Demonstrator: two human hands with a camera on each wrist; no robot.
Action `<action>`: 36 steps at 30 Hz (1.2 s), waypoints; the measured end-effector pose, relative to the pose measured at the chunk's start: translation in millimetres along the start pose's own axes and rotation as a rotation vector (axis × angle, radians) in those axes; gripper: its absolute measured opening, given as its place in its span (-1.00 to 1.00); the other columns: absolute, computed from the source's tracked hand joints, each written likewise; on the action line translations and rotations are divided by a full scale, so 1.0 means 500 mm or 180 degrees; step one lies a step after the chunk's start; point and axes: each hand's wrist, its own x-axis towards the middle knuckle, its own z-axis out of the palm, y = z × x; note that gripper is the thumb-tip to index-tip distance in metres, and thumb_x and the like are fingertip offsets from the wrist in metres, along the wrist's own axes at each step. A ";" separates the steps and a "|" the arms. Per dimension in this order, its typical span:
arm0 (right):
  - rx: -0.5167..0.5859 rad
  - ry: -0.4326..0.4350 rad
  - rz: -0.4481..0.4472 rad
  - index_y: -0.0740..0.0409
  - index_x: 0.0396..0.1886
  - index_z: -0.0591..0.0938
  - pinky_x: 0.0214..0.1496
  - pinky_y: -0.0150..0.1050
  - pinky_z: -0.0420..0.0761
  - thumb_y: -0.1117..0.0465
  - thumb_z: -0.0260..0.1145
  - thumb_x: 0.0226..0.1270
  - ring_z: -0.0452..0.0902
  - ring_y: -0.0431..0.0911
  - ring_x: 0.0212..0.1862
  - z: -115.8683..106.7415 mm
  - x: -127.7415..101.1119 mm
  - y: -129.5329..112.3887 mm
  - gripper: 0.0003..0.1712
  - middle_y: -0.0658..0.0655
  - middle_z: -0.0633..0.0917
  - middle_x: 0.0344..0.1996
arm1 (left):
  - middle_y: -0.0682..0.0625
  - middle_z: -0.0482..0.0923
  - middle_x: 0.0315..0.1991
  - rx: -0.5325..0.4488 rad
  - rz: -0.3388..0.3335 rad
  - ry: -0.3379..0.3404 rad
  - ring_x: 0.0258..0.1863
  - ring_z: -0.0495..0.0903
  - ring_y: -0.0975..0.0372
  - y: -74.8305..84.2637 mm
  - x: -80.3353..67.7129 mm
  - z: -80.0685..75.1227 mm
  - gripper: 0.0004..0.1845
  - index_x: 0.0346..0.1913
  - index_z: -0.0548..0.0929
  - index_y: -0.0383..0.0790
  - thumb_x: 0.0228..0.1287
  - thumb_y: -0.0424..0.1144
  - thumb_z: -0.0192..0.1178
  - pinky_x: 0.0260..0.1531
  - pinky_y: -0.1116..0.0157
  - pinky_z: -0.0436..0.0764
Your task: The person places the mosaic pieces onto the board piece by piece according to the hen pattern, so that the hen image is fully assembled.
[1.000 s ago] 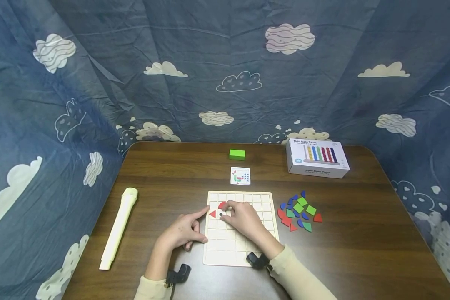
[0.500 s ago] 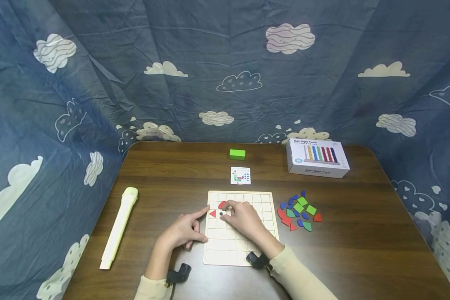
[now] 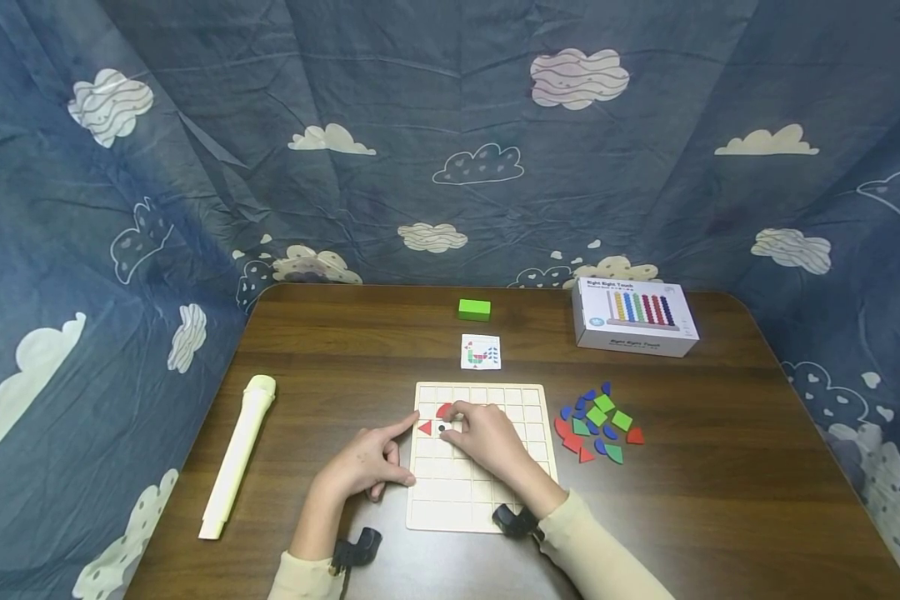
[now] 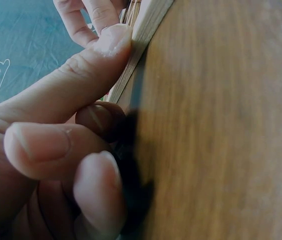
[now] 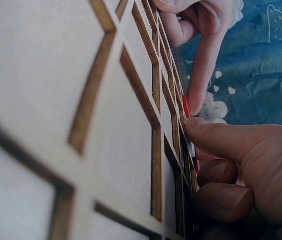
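Note:
A pale wooden grid board (image 3: 441,508) lies on the table under both hands. My right hand (image 3: 487,433) reaches over it, thumb and index finger pinching a white square piece with a black dot (image 3: 442,428) in a cell near the upper left. A red triangle (image 3: 425,427) sits in the cell left of it. Above, a red rounded piece (image 3: 443,410) is partly covered by my index finger. My left hand (image 3: 363,461) steadies the board's left edge with index finger and thumb spread apart. In the left wrist view, the left thumb (image 4: 108,45) presses against the wooden side.
Right of the board lies a loose group of flat red, blue and green pieces (image 3: 597,414). Behind it are a small pattern card (image 3: 481,352), a green block (image 3: 475,310) and a white box (image 3: 633,317). A pale yellow stick-shaped object (image 3: 237,458) lies on the left.

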 end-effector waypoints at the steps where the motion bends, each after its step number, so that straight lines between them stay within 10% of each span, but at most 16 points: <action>1: -0.0003 -0.0003 0.0002 -0.13 -0.20 0.75 -0.67 -0.41 0.20 0.01 0.52 0.16 0.19 -0.34 -0.69 0.000 0.000 0.000 -0.78 -0.18 0.39 -0.79 | 0.05 0.56 -0.65 0.0001 0.0004 -0.0004 -0.89 0.42 0.32 0.000 0.000 0.000 0.06 0.55 0.20 0.11 -0.03 -0.20 0.56 -0.86 0.37 0.45; 15: 0.0777 0.0212 0.0337 -0.03 -0.10 0.74 -0.64 -0.36 0.28 0.03 0.51 0.19 0.27 -0.27 -0.68 -0.105 -0.039 0.023 -0.70 -0.09 0.47 -0.74 | 0.03 0.56 -0.64 0.0009 -0.0056 0.0007 -0.88 0.42 0.30 0.002 0.003 0.005 0.08 0.56 0.20 0.13 -0.04 -0.21 0.57 -0.86 0.38 0.44; 25: 0.0686 0.0623 0.0710 0.00 0.09 0.67 -0.61 -0.31 0.34 -0.04 0.40 0.32 0.32 -0.19 -0.59 -0.262 -0.112 0.198 -0.59 0.01 0.47 -0.62 | 0.03 0.54 -0.64 -0.0018 -0.0057 0.0030 -0.87 0.42 0.28 0.008 0.002 0.001 0.08 0.55 0.20 0.14 -0.04 -0.22 0.57 -0.85 0.37 0.45; 36: 0.0499 0.0588 0.1295 0.02 0.21 0.58 -0.64 -0.26 0.33 -0.18 0.31 0.37 0.31 -0.15 -0.63 -0.315 -0.171 0.356 -0.45 0.04 0.45 -0.64 | 0.01 0.54 -0.63 -0.0066 -0.0123 0.0025 -0.86 0.42 0.26 0.010 -0.004 0.001 0.07 0.55 0.20 0.14 -0.04 -0.22 0.57 -0.84 0.39 0.43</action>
